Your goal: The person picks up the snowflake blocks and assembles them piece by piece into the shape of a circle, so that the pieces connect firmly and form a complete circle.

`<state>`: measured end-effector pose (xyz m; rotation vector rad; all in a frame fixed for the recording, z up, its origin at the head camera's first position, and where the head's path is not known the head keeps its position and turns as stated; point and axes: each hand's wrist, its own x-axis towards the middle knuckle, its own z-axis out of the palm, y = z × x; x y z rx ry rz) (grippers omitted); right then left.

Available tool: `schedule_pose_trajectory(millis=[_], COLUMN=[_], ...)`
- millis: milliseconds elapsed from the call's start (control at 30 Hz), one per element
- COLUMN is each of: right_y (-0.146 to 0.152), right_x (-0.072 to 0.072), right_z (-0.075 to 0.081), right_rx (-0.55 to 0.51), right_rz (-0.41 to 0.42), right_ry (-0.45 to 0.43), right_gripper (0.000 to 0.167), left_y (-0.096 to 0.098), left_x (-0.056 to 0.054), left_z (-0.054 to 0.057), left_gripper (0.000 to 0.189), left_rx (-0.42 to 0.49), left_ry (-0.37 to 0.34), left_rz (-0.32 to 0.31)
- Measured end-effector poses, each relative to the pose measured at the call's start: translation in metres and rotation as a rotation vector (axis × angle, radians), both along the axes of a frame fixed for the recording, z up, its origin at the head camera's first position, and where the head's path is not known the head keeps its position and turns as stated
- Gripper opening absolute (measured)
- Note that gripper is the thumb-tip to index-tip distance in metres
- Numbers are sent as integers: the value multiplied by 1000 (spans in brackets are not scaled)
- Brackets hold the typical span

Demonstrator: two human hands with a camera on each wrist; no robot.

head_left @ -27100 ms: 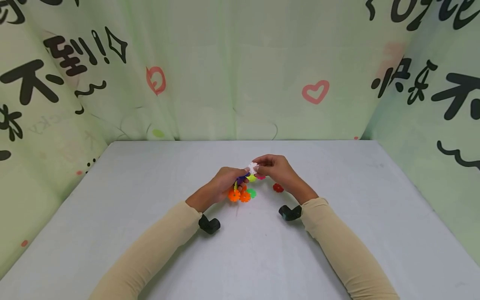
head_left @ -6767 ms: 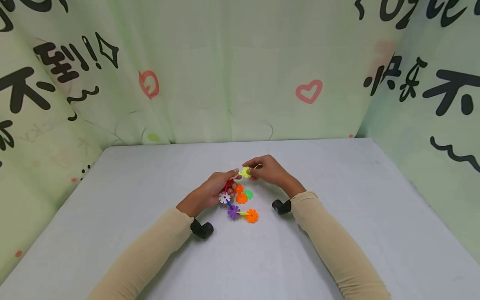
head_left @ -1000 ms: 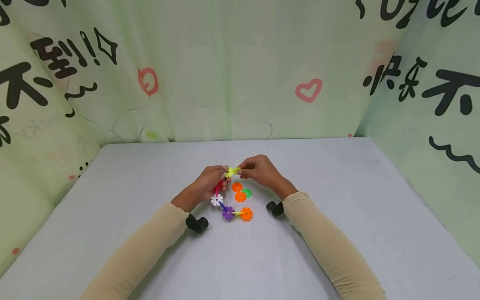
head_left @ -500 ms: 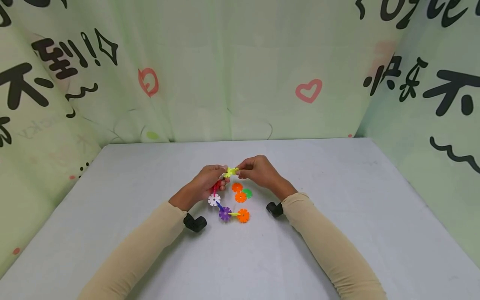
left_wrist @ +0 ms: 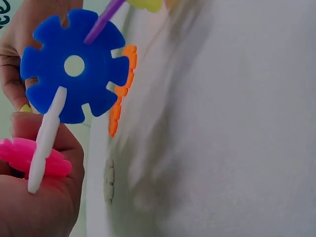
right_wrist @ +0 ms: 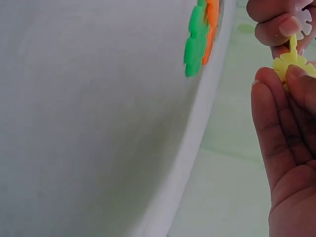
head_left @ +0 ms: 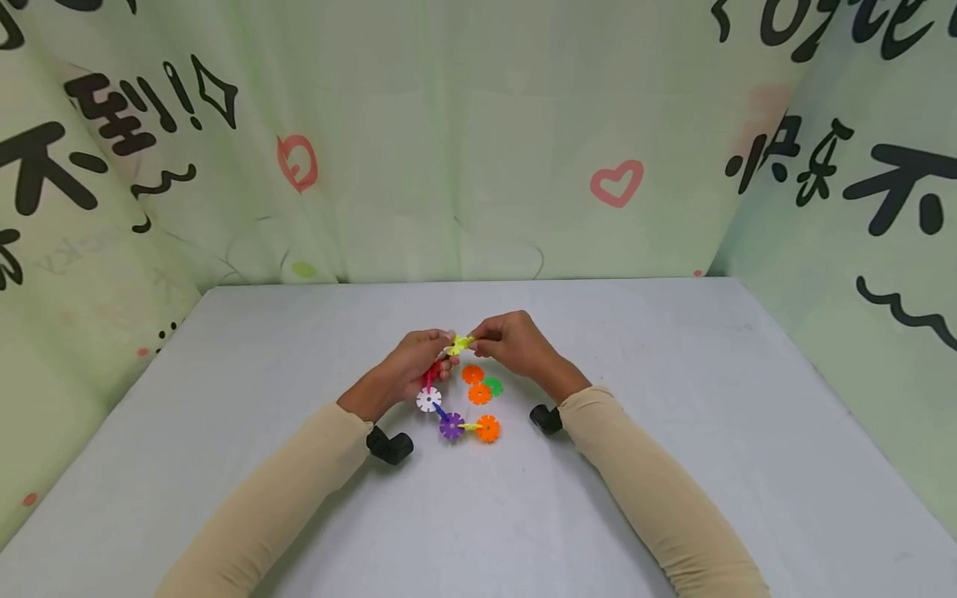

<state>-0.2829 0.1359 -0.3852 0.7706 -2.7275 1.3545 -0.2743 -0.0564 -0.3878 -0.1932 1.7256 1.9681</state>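
Observation:
In the head view, my left hand (head_left: 414,359) grips one end of a chain of slotted plastic flower discs. Down from its fingers run red-pink pieces (head_left: 431,374), a white disc (head_left: 423,402), a purple disc (head_left: 451,428) and an orange end disc (head_left: 489,429). My right hand (head_left: 516,342) pinches a yellow disc (head_left: 458,345) at the left fingertips. Up close in the right wrist view, thumb and fingers hold that yellow disc (right_wrist: 287,62), with another yellow piece edge-on beside a white disc (right_wrist: 306,20). A blue disc (left_wrist: 96,74) slotted to a white one (left_wrist: 46,143) fills the left wrist view.
On the white table (head_left: 598,498) lie two loose orange discs (head_left: 480,393) and a green disc (head_left: 494,385), just right of the chain. Black wrist cameras (head_left: 390,447) sit on both sleeves. A printed curtain (head_left: 463,166) stands behind the table's far edge.
Since 27 seconds ago, red and yellow discs have left the table and the chain has grown longer. Over the last second the chain shifted slightly left; the hands stay together at the yellow discs.

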Motion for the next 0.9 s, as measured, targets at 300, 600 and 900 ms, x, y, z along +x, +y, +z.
schedule_pose_trajectory(millis=[300, 600, 900], right_y=[0, 3, 10], right_x=[0, 3, 8], right_z=[-2, 4, 2], right_rx=[-11, 129, 219], right_rz=[-46, -31, 66], right_ry=[-84, -147, -238], right_gripper=[8, 23, 19], left_y=[3, -2, -7], left_x=[2, 1, 2], left_z=[0, 0, 2], left_gripper=[32, 36, 35], left_rx=[-76, -43, -70], left_ry=[27, 24, 107], left_rz=[-13, 9, -26])
